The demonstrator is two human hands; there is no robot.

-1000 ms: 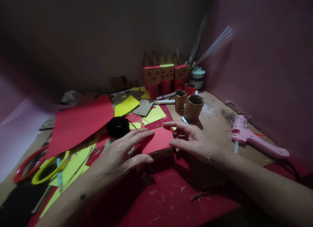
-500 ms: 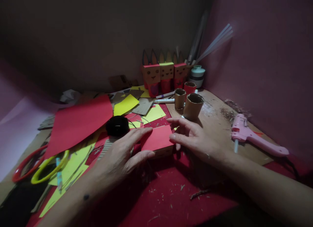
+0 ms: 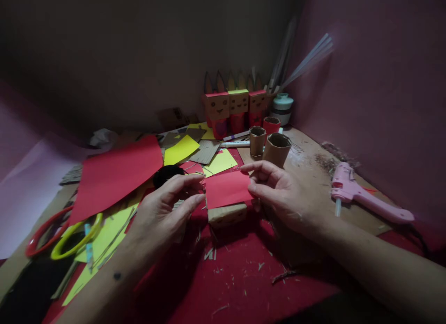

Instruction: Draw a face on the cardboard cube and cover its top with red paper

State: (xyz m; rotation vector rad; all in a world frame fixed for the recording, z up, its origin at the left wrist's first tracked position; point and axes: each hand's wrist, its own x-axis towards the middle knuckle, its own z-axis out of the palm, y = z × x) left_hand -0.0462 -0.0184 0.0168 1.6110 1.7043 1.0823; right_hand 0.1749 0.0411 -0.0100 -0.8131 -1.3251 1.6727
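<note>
A small red sheet of paper (image 3: 228,189) is raised over a small cardboard box (image 3: 226,215), its front edge tipped toward me. My right hand (image 3: 273,187) pinches the sheet's right edge, thumb in front and fingers partly hidden behind. At the left edge, my left hand (image 3: 174,203) has its thumb and index finger apart, the tips just beside the paper; whether they touch it I cannot tell. Marks show faintly on the box's front face, and the box rests on the dark red surface (image 3: 240,277). Behind my left hand lies a black rounded object (image 3: 167,173), partly covered.
Left are a large red sheet (image 3: 118,175) and scissors with red and yellow handles (image 3: 76,240). Cardboard tubes (image 3: 277,149) stand behind my right hand. Box-headed cardboard figures (image 3: 218,108) line the back. A pink glue gun (image 3: 362,196) lies right; scraps litter the table.
The small red sheet has come up off the box top and shifted slightly right in my right hand. My left hand has drawn back from the box, baring its front.
</note>
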